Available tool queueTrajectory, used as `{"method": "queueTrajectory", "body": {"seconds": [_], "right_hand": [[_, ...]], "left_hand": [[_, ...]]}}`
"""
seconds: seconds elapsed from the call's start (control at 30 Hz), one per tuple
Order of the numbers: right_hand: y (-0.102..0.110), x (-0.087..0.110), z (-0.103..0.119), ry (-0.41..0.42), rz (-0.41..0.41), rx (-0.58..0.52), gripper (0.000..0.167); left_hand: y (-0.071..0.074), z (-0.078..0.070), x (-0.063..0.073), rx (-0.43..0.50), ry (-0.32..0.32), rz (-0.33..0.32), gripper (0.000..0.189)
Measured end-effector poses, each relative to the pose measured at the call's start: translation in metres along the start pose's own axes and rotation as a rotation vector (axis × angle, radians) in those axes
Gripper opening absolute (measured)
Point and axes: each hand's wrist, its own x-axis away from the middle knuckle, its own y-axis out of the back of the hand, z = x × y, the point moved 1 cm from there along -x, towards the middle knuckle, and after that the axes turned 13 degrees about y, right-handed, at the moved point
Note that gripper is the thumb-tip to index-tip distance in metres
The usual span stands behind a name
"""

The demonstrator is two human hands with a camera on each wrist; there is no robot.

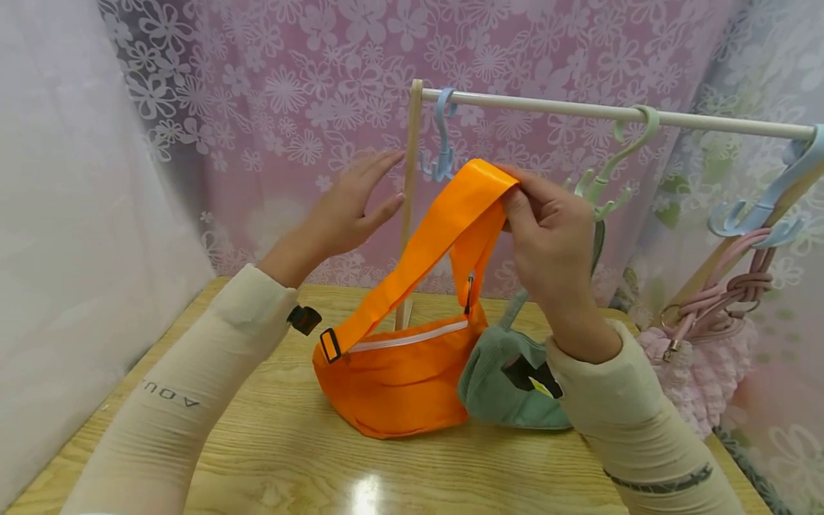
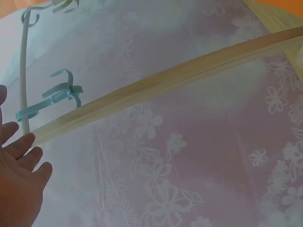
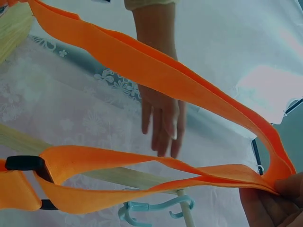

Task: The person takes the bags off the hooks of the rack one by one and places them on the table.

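Observation:
My right hand (image 1: pixel 553 232) pinches the top of the wide orange strap (image 1: pixel 428 236) between thumb and fingers, raising it in a loop. Below it, the orange waist bag (image 1: pixel 399 383) with a white zipper is low over the wooden table. In the right wrist view the strap (image 3: pixel 142 68) runs in two lengths to the pinching fingers (image 3: pixel 265 203). My left hand (image 1: pixel 344 207) holds nothing; its fingers are extended beside the rack's wooden post (image 1: pixel 412 164). A blue hook (image 1: pixel 443 136) hangs on the rail just beyond the strap's top, with nothing on it.
A white rail (image 1: pixel 547 106) crosses the top right, carrying a green hook (image 1: pixel 611 164) and another blue hook (image 1: pixel 766 204). A green corduroy bag (image 1: pixel 515 400) is beside the orange one. The pink bag (image 1: pixel 714 365) hangs at the right. A floral curtain (image 1: pixel 277 93) stands behind the table (image 1: pixel 270 458).

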Motion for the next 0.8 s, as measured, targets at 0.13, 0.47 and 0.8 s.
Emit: {"method": "queueTrajectory", "body": {"seconds": [0.13,0.47,0.8], "right_hand": [[0.001,-0.002,0.006,-0.007,-0.026,-0.013,0.026],[0.002,-0.001,0.012,0.019,-0.043,-0.015,0.026],[-0.001,-0.004,0.018,0.054,-0.064,-0.018,0.025]], "left_hand": [[-0.006,0.006,0.022,0.024,0.045,-0.021,0.056],[-0.021,0.000,0.096,0.146,0.195,-0.078,0.061],[-0.039,-0.036,0.132,0.082,0.092,-0.201,0.093]]}}
